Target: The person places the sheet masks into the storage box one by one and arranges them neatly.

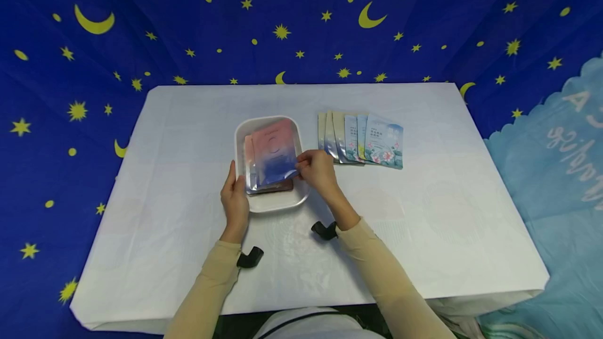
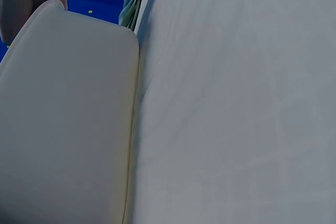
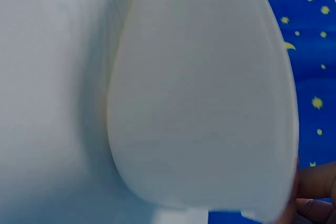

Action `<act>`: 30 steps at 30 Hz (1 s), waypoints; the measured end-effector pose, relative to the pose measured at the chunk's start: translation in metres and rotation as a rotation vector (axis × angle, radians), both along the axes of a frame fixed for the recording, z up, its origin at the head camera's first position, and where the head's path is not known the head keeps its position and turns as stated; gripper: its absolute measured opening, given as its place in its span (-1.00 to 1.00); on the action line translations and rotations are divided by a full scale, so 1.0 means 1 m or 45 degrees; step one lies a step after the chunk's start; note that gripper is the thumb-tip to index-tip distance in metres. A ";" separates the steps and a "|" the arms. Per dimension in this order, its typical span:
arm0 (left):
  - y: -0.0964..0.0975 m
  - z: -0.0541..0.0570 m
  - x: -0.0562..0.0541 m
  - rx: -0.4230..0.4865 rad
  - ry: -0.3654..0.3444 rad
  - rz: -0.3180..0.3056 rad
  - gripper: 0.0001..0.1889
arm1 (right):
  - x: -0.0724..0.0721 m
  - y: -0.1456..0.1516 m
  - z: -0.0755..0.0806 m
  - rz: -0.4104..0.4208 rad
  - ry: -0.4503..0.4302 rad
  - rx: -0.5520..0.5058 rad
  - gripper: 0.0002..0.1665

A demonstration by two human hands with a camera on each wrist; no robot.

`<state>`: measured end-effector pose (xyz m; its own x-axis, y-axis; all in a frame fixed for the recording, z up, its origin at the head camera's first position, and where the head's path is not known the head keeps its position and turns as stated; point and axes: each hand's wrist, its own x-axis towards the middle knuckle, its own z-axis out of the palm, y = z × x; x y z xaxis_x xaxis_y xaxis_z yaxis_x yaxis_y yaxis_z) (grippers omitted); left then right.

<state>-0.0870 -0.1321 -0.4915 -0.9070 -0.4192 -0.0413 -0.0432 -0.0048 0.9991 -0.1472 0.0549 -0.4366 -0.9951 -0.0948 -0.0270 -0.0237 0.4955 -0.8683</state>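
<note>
A white plastic tray (image 1: pixel 278 204) stands left of the table's middle, several sachets lying inside. On top is a pink-to-blue face mask sachet (image 1: pixel 274 153), overlapping others beneath it. My left hand (image 1: pixel 235 200) grips the tray's left side, thumb at the rim and fingers along the outer wall. With thumb and fingertips, my right hand (image 1: pixel 318 171) pinches the top sachet's lower right corner at the tray's right rim. Both wrist views are mostly filled by the tray's outer wall (image 2: pixel 68 114), and the right hand's fingers (image 3: pixel 317 186) show low in the right wrist view.
Right of the tray, a fanned row of sachets lies on the white-covered table (image 1: pixel 452 245): beige ones (image 1: pixel 339 132) at the left, light blue flowered ones (image 1: pixel 385 143) at the right. A blue curtain (image 1: pixel 320 30) with stars and moons hangs behind.
</note>
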 end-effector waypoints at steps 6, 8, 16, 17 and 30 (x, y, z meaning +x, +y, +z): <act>0.000 0.000 0.000 -0.011 0.013 0.003 -0.49 | -0.001 -0.013 -0.003 0.032 0.119 0.172 -0.91; 0.001 0.004 0.001 -0.015 0.011 0.001 -0.49 | -0.001 -0.016 -0.004 0.032 0.141 0.223 -0.92; 0.000 -0.001 -0.001 -0.014 0.026 0.012 -0.48 | 0.001 -0.021 -0.006 0.078 0.238 0.299 -0.86; 0.000 -0.001 -0.001 -0.014 0.021 0.007 -0.48 | 0.001 -0.021 -0.007 0.086 0.239 0.300 -0.84; 0.001 0.001 0.001 -0.009 -0.017 -0.009 -0.48 | 0.007 -0.003 0.002 0.080 0.284 0.163 -0.69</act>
